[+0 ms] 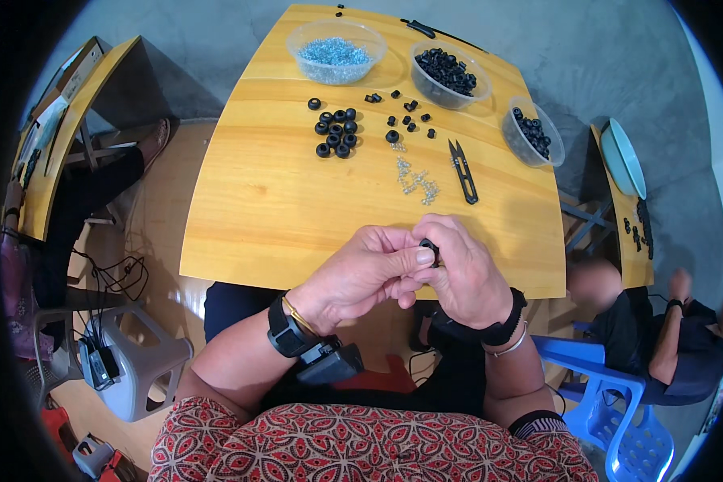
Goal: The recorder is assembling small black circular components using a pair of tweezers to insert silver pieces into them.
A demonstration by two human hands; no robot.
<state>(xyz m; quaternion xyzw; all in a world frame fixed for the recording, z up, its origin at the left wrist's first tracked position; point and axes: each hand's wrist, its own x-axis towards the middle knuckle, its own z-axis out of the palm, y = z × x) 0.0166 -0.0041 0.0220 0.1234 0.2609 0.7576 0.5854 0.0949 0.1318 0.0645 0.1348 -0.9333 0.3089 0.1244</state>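
Note:
Close together over the table's near edge, my left hand [381, 265] and my right hand [467, 271] pinch one small round black part [430, 251] between thumbs and fingers. It looks like a rubber ring with a hole; fingers hide much of it. Beyond my hands lie loose small clear pieces [416, 181] and black-handled thread snips [464, 173], blades pointing away. Farther left, several similar round black parts [335, 132] form a group. Smaller black pieces [410, 119] are scattered to their right, with one round part [392, 136] near the clear pieces.
On the wooden table [241, 193] stand a clear bowl of bluish pieces [335, 52] and two bowls of black parts [444, 74] [532, 135]. A black tool [418, 29] lies at the far edge. A blue chair [610, 394] and people flank me; a grey stool [149, 361] stands left.

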